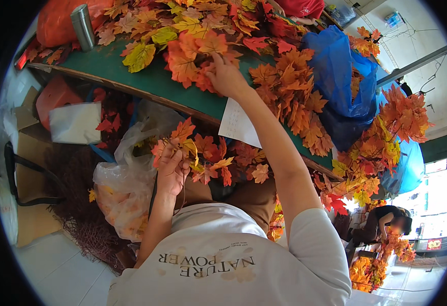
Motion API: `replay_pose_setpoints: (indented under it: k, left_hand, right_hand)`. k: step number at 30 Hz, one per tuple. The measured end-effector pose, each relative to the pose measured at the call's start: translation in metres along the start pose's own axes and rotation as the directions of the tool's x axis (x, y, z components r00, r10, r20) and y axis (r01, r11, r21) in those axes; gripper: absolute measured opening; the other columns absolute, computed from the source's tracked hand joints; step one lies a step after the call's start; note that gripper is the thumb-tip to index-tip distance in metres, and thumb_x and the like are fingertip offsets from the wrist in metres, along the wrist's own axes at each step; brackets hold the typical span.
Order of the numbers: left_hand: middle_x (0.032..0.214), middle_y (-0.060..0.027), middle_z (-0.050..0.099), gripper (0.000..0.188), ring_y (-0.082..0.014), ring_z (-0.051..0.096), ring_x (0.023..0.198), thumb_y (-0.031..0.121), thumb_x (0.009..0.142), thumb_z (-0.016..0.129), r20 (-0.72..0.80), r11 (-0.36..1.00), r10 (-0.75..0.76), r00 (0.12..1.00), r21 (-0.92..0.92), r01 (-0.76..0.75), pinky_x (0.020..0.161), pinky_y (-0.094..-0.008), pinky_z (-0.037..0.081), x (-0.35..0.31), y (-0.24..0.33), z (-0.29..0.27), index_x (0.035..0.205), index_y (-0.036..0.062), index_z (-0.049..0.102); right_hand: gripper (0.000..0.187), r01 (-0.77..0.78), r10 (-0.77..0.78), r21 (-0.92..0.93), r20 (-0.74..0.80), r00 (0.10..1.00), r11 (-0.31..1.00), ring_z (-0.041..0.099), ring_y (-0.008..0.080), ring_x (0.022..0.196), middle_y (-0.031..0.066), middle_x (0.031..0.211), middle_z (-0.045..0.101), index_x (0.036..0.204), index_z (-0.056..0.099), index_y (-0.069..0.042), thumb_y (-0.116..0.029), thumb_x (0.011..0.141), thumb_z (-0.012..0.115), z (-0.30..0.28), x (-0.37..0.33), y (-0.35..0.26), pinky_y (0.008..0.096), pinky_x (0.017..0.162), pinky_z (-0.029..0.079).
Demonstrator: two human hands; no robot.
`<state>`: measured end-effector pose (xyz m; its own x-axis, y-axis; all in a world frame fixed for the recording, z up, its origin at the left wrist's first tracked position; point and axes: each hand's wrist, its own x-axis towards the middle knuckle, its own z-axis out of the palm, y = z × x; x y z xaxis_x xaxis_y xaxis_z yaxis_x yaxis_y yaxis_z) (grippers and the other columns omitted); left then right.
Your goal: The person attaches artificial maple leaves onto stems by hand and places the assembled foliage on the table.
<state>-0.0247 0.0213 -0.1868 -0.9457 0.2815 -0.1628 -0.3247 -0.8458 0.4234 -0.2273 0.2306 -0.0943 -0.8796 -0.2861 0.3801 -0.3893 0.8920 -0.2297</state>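
Over my lap, my left hand (172, 171) has its fingers closed on the thin stem of an artificial maple leaf garland (205, 150) in red, orange and yellow. The garland trails to the right from that hand, across my thighs. My right arm stretches forward over the green tabletop (106, 66). At its end, my right hand (227, 76) pinches at a cluster of orange maple leaves (185, 56); the leaves partly hide its fingertips. A yellow-green leaf (140, 57) lies to the left of this cluster.
A steel flask (83, 28) stands at the table's far left. Orange leaf bunches (290, 81) and a blue plastic bag (338, 71) lie at the right. White paper (239, 125) overhangs the table edge. Below are a clear bag (121, 188) and brown twigs (75, 204). Another person (381, 224) bends at far right.
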Motion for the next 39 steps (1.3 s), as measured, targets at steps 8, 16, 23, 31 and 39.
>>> replay_pose_setpoints:
  k: [8, 16, 23, 31, 39]
  left_hand:
    - [0.084, -0.0003, 0.056, 0.030, -0.0086, 0.053, 0.059, 0.010, 0.090, 0.056, -0.073, 0.999, -0.031, 0.997, -0.031, 0.029, 0.050, -0.0184, 0.044, 0.004, 0.000, -0.015, 0.119, 0.0143, 0.050]
    - [0.084, -0.0019, 0.055, 0.033, -0.0105, 0.054, 0.058, 0.011, 0.088, 0.060, -0.069, 0.997, -0.079, 0.994, 0.017, 0.080, 0.048, -0.0210, 0.044, 0.006, 0.002, -0.018, 0.119, 0.0130, 0.049]
    - [0.084, -0.0022, 0.055, 0.034, -0.0114, 0.055, 0.058, 0.011, 0.087, 0.061, -0.106, 0.999, -0.046, 0.993, 0.019, 0.049, 0.047, -0.0215, 0.043, 0.003, 0.006, -0.026, 0.120, 0.0128, 0.049]
    - [0.083, -0.0023, 0.055, 0.035, -0.0117, 0.054, 0.059, 0.010, 0.087, 0.061, -0.124, 0.996, -0.077, 0.989, 0.033, 0.081, 0.050, -0.0221, 0.044, 0.005, 0.002, -0.016, 0.119, 0.0132, 0.049]
    - [0.082, -0.0007, 0.054, 0.034, -0.0112, 0.053, 0.060, 0.010, 0.087, 0.060, -0.096, 0.993, -0.103, 0.990, 0.047, 0.107, 0.052, -0.0214, 0.044, 0.002, -0.004, -0.008, 0.120, 0.0136, 0.050]
  right_hand:
    - [0.058, -0.099, 0.110, -0.053, 0.310, 0.944, 0.994, 0.059, 0.0384, 0.092, 0.0237, 0.101, 0.060, 0.137, 0.030, -0.010, -0.026, 0.087, 0.054, -0.067, 0.030, -0.022, 0.0420, 0.078, 0.048]
    - [0.033, -0.312, 0.305, -0.014, -0.173, 0.937, 0.950, 0.062, 0.0336, 0.085, 0.0181, 0.098, 0.064, 0.121, 0.055, -0.010, -0.016, 0.088, 0.049, -0.064, 0.123, 0.109, 0.0422, 0.075, 0.050]
    - [0.019, -0.171, 0.206, -0.226, 0.142, 0.968, 0.959, 0.062, 0.0301, 0.089, 0.0152, 0.095, 0.065, 0.095, 0.069, -0.007, -0.016, 0.083, 0.058, -0.016, 0.130, 0.118, 0.0396, 0.079, 0.050]
    - [0.016, -0.027, 0.112, -0.371, 0.209, 0.972, 0.928, 0.063, 0.0313, 0.079, 0.0138, 0.081, 0.066, 0.076, 0.068, -0.004, -0.020, 0.074, 0.066, -0.030, 0.102, 0.109, 0.0406, 0.075, 0.050]
    - [0.020, -0.102, 0.109, -0.362, -0.003, 0.994, 0.927, 0.057, 0.0358, 0.096, 0.0222, 0.101, 0.057, 0.099, 0.056, -0.001, -0.009, 0.081, 0.057, 0.000, 0.094, 0.116, 0.0419, 0.078, 0.051]
